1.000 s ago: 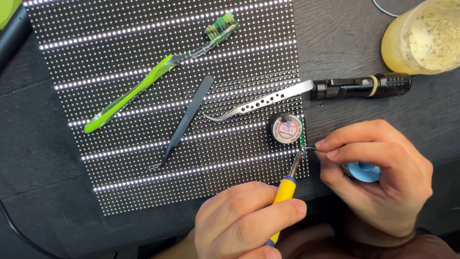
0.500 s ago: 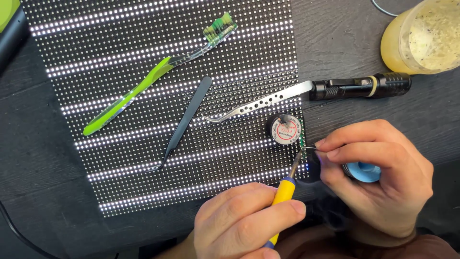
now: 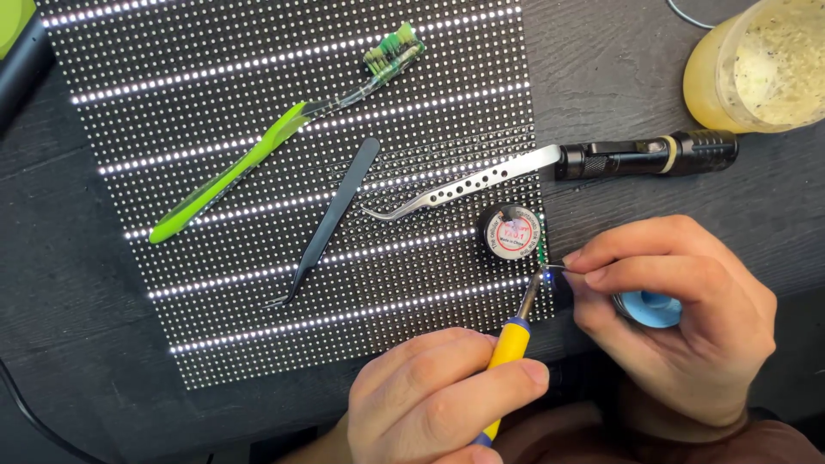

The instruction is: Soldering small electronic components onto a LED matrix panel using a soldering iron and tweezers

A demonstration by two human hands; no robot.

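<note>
Soldering iron [image 3: 514, 337] at panel edge [image 3: 540, 258]

Green toothbrush [image 3: 258, 159], black tweezers [image 3: 331, 219], flashlight [image 3: 649, 155]

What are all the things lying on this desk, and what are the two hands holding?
LED panel: one, black with lit white rows, centre-left on the dark desk.
Toothbrush: one, green, on the panel.
Black tweezers: one, on the panel.
Steel tweezers: one, curved, silver, on the panel.
Torch: one, black, right of the panel.
Small round tin: one, black, panel's right edge.
Cup: one, yellowish, top right.
Soldering iron: one, yellow grip.
Blue spool: one.
Left hand: holds the iron.
Right hand: pinches thin wire, cups the spool.
</note>
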